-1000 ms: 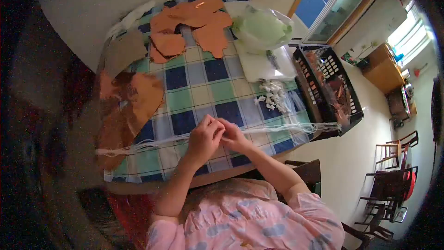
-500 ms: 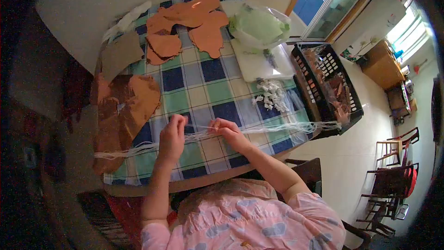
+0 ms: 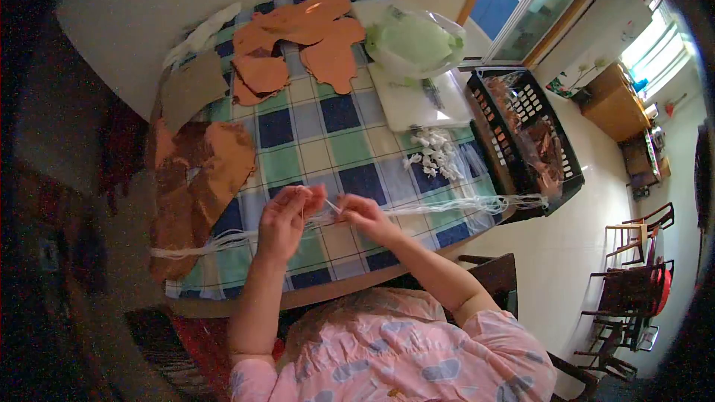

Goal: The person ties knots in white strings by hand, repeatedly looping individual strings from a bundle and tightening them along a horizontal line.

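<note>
My left hand is closed around a thin white string, some of its fingers partly raised. My right hand pinches the same white string, which runs short and taut between the two hands. Beneath them a long bundle of loose white strings stretches across the near side of the table, from the brown sheet at left to the black crate at right. A pile of small white knotted pieces lies beyond my right hand.
A checked cloth covers the table. Orange-brown cut sheets lie at the back, others at left. A green-tinted plastic bag rests near flat clear packs. The black crate holds brown pieces. Chairs stand at right.
My left hand has shifted slightly right and turned, its fingers lifting. The hands are closer together, and the string between them is shorter and more steeply slanted.
</note>
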{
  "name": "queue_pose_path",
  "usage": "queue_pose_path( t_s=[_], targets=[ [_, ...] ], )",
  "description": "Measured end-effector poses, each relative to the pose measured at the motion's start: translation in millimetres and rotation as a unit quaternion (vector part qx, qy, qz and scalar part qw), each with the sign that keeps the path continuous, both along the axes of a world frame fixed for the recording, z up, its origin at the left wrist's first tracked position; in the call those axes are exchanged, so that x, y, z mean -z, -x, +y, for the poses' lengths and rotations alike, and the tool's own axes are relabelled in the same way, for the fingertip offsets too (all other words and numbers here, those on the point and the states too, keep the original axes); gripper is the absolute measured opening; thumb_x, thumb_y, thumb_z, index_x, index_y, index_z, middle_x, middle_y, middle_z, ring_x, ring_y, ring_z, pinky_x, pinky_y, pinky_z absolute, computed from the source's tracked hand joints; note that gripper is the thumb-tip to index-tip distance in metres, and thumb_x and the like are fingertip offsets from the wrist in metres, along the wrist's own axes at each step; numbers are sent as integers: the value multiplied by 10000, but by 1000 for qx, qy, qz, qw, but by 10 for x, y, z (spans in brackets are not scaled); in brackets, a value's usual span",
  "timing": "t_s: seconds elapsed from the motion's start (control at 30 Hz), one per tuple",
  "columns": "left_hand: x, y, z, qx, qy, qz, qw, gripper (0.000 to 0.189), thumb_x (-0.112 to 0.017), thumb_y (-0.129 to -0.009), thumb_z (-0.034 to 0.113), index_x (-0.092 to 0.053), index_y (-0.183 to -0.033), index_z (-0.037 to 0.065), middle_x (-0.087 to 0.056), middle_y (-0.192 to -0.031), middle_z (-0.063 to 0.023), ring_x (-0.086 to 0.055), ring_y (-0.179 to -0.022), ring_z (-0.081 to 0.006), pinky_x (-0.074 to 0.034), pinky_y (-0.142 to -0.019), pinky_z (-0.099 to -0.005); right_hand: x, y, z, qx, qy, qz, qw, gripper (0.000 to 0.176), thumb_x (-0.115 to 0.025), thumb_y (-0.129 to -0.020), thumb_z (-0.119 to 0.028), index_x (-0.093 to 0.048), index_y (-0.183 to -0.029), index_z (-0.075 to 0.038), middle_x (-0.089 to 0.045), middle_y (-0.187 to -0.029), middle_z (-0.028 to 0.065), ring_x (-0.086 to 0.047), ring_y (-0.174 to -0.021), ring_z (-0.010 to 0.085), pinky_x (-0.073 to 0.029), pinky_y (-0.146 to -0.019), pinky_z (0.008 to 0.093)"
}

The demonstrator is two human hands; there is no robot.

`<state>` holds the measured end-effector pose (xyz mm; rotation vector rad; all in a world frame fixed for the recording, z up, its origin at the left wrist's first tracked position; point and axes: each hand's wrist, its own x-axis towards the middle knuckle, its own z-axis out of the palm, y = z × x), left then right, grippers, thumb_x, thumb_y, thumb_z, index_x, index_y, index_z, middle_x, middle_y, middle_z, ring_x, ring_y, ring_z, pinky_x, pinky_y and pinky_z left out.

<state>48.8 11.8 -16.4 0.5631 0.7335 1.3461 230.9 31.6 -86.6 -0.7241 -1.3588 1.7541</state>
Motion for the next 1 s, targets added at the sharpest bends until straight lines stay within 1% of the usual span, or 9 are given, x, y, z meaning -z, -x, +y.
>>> queue_pose_path(
  t_s=[0.07,0.2,0.3,0.4,0.5,0.6,0.7,0.9,1.0],
  targets=[
    [171,-107,50,-19,-126,310,942,113,-512,-878,97,-600,-884,26,-643,-881,-96,-605,-810,-196,-454,-799,-299,35,51,-63,-21,-6,-10,1000,75,-456,-895,-95,-494,-888,-32,-515,-855,14,-496,-807,96,-420,-739,236],
    [288,-165,6,-49,-337,732,591,89,-540,-828,73,-610,-859,27,-636,-853,-99,-604,-801,-245,-435,-799,-340,3,50,-35,22,6,-13,1000,87,-458,-910,-103,-493,-920,-24,-513,-861,13,-498,-809,91,-424,-762,241],
    [161,-168,-96,16,-247,739,627,108,-592,-776,76,-641,-860,30,-634,-834,-126,-597,-826,-290,-444,-799,-363,49,57,-20,51,0,-32,998,87,-463,-910,-106,-482,-934,-25,-511,-872,15,-501,-821,91,-425,-774,244],
    [-12,-169,-141,84,-208,713,665,115,-580,-810,94,-639,-872,17,-646,-838,-110,-617,-818,-229,-464,-782,-329,86,98,-32,32,2,27,999,127,-492,-892,-99,-457,-997,-36,-512,-932,30,-502,-878,100,-421,-801,257],
    [-89,-194,-102,75,-94,500,858,137,-564,-842,109,-637,-888,2,-660,-887,-85,-620,-827,-153,-478,-757,-284,16,125,17,17,4,100,995,279,-527,-864,-82,-412,-1116,-50,-514,-1043,53,-501,-971,120,-414,-846,282],
    [-107,-191,-42,40,-88,384,918,146,-584,-836,98,-631,-930,-3,-667,-861,-116,-636,-840,-140,-496,-733,-242,-245,183,-8,-42,89,160,982,452,-557,-844,-73,-347,-1244,-69,-506,-1135,61,-495,-1033,139,-411,-872,294],
    [-142,-280,-13,-26,-118,308,944,139,-579,-838,108,-636,-918,10,-669,-813,-108,-643,-814,-161,-466,-804,-296,-305,398,-44,-81,138,220,962,569,-568,-847,-80,-287,-1342,-90,-505,-1168,48,-496,-1036,143,-419,-865,282],
    [-81,-107,23,-150,-232,638,718,133,-586,-832,157,-651,-901,64,-667,-900,-67,-638,-803,-212,-303,-972,-400,-116,556,-130,-49,205,99,972,473,-566,-869,-126,-360,-1291,-65,-489,-1200,55,-465,-1115,169,-409,-900,294],
    [-4,63,26,-51,-102,469,876,120,-588,-825,153,-653,-889,75,-660,-923,-56,-629,-843,-211,-272,-1001,-439,-183,618,-197,8,41,136,990,404,-559,-880,-150,-416,-1244,-50,-510,-1177,56,-474,-1099,165,-408,-906,292]
  ],
)
